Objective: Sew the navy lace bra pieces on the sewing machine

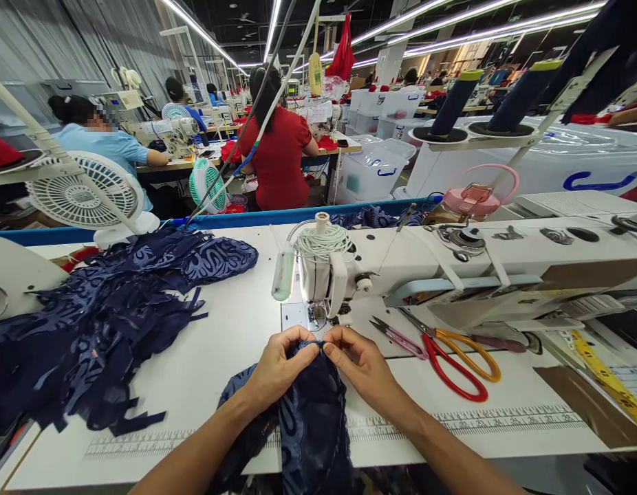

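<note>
Both hands pinch the top edge of a navy patterned fabric piece (318,412), just in front of the sewing machine's needle area (317,315). My left hand (285,364) grips it between thumb and forefinger, and my right hand (355,357) does the same a little to the right. From the fingers the cloth hangs down over the table's front edge. More of the dark lace-like material lies under my left wrist. The white sewing machine (401,261) stands directly behind my hands, its presser foot apart from the cloth.
Red-and-orange-handled scissors (455,361) and pink thread snips (401,337) lie right of my hands. A heap of navy fabric pieces (117,309) covers the left side. Thread cones (455,103) stand at upper right. A white fan (86,189) and seated co-workers are beyond.
</note>
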The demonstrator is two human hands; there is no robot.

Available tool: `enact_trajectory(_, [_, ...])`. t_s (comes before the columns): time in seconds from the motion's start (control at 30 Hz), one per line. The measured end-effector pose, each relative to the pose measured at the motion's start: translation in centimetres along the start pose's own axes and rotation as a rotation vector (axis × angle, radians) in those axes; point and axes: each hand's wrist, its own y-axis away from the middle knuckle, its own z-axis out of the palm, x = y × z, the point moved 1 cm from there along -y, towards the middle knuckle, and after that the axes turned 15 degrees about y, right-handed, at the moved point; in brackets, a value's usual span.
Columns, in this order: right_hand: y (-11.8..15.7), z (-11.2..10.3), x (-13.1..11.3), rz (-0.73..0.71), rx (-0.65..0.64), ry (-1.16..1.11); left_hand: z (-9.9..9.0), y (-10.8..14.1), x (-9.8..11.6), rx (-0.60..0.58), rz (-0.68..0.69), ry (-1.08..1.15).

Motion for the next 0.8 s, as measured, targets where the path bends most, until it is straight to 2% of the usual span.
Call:
enact_trajectory(0.4, [-0.2, 0.2, 0.5, -0.016, -0.013, -0.040, 0.1, 0.0, 0.0, -0.018, -0.088, 0.108])
enact_trajectory(0.47, [-0.2, 0.3, 0.7, -0.015, 0.060, 0.019, 0.1, -0.1, 0.0, 0.010, -0.084, 0.093])
enact_trajectory(0.57, [0.1, 0.5, 0.5, -0.051, 0.216, 0.153, 0.0, -0.4, -0.2, 0.121, -0.071, 0.051])
enact_trajectory(0.6, [0.3, 0.6, 0.3, -0.062, 0.205, 0.186, -0.1, -0.5, -0.3, 0.152, -0.059, 0.037])
enact_trajectory(0.67, [0.6, 1.2, -0.4, -0.060, 0.056, 0.230, -0.1, -0.6, -0.4, 0.176, -0.032, 0.021])
enact_trajectory(0.73, [0.8, 2.0, -1.1, -0.040, -0.093, 0.298, -0.1, -0.8, -0.5, 0.148, -0.054, 0.049])
enact_trajectory(0.8, [0.8, 2.7, -1.7, -0.048, -0.125, 0.378, 0.0, -0.8, -0.6, 0.108, -0.120, 0.096])
